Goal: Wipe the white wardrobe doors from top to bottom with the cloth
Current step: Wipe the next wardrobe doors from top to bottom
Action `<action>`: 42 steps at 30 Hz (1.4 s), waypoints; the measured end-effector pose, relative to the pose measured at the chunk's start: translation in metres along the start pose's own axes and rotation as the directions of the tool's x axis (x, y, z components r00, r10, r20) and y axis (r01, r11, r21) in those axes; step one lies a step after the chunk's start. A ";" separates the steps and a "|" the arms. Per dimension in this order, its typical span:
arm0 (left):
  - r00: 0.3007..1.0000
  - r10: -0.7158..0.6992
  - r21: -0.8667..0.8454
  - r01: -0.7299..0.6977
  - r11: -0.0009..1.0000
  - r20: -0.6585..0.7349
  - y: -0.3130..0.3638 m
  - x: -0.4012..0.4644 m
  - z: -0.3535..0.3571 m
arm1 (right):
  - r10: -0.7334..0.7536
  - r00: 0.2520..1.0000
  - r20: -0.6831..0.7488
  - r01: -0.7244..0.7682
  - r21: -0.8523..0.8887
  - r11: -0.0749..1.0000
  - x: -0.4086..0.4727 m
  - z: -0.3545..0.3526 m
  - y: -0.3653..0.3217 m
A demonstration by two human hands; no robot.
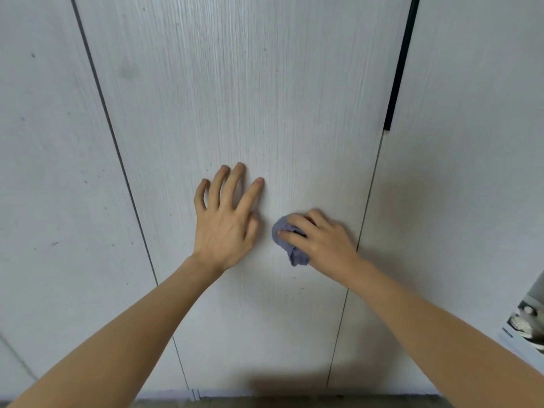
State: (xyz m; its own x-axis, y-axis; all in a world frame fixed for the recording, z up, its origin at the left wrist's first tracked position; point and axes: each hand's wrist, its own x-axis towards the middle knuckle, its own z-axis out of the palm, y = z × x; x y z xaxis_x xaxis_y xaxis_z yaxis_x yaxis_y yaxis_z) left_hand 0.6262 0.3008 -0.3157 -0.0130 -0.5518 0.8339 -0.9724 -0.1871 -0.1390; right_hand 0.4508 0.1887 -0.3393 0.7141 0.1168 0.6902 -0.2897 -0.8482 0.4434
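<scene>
Two hands are on the middle wardrobe door (235, 98), low down on the panel. The left hand (225, 228) lies flat against the white surface with its fingers (226, 187) spread and straight, holding nothing; it looks placed there to brace the body and perhaps to steady the door against the push of wiping. The right hand (321, 240) has its fingers curled over a bunched purple-blue cloth (290, 245) and presses it to the door just beside the left hand, near the panel's right edge. A loose tail of the cloth hangs out below the palm, so only part of the wad meets the wood.

Thin dark gaps set this panel apart from the left door (44, 172) and the right door (456, 172). A black strip handle (401, 63) runs along the upper part of the right-hand gap and ends well above the cloth. At the far right edge a shelf (527, 328) with some small objects peeks in, too blurred to name.

Judging by how low the cloth sits, with the floor line close under the arms, the pass down this panel seems well advanced. Small dark specks show on the left door and a faint smudge high on the middle one, so more wiping probably remains.
</scene>
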 end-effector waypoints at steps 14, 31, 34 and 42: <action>0.983 -0.177 -0.054 0.174 0.983 -0.058 -0.037 0.009 -0.027 | -0.148 0.988 -0.041 0.146 -0.050 0.988 0.081 -0.010 0.010; 0.957 -0.271 -0.045 0.268 0.962 -0.102 -0.092 0.027 -0.060 | 0.242 0.900 -0.362 -0.207 0.134 0.969 0.179 -0.043 -0.006; 0.938 -0.330 -0.054 0.326 0.944 -0.110 -0.108 0.029 -0.069 | 0.591 0.616 -0.520 -0.525 0.288 0.801 0.221 -0.066 0.006; 0.884 -0.463 -0.042 0.461 0.886 -0.068 -0.141 0.013 -0.067 | 0.126 0.959 -0.254 -0.104 0.098 0.990 0.234 -0.023 -0.055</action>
State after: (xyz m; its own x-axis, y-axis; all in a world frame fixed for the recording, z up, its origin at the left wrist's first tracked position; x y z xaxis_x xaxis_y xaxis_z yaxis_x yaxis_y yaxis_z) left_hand 0.7481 0.3744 -0.2499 0.4227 -0.3461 0.8376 -0.8779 -0.3860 0.2835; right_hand 0.6192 0.2745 -0.1893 0.4866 0.1360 0.8630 -0.2986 -0.9024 0.3106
